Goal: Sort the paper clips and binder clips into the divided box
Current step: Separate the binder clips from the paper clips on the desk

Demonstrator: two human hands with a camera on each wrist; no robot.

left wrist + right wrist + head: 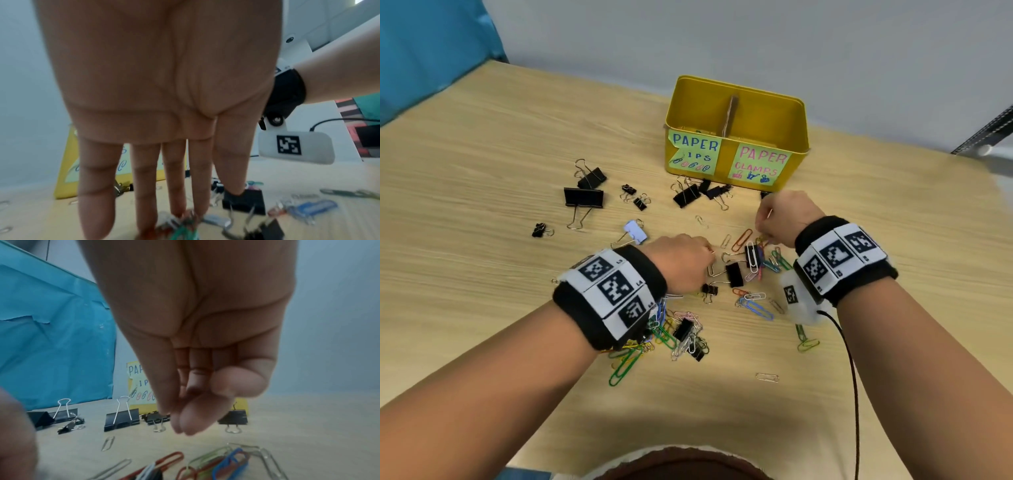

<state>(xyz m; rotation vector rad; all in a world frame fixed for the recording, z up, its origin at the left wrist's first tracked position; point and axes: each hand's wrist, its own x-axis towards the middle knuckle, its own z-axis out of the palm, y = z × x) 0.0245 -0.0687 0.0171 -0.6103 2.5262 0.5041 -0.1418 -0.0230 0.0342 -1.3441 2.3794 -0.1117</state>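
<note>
The yellow divided box point(726, 161) point(61, 178) point(242, 404) stands at the back, labelled for paper clips on the left and clamps on the right. My left hand point(707, 260) point(203, 204) reaches down with straight fingers. Its fingertips touch a blurred tangle of paper clips point(185, 227), and its thumb rests on a black binder clip point(734, 274) point(244, 201). My right hand point(758, 228) point(180, 428) hovers above coloured paper clips point(756, 260) point(226, 462). Its thumb and index tips are pinched together and nothing shows between them.
Black binder clips lie at the left point(583, 197) and just in front of the box point(686, 195) point(121, 420). A pale blue binder clip point(635, 231) sits near my left hand. More paper clips point(661, 332) lie under my left wrist. A black cable point(854, 377) trails from my right wrist.
</note>
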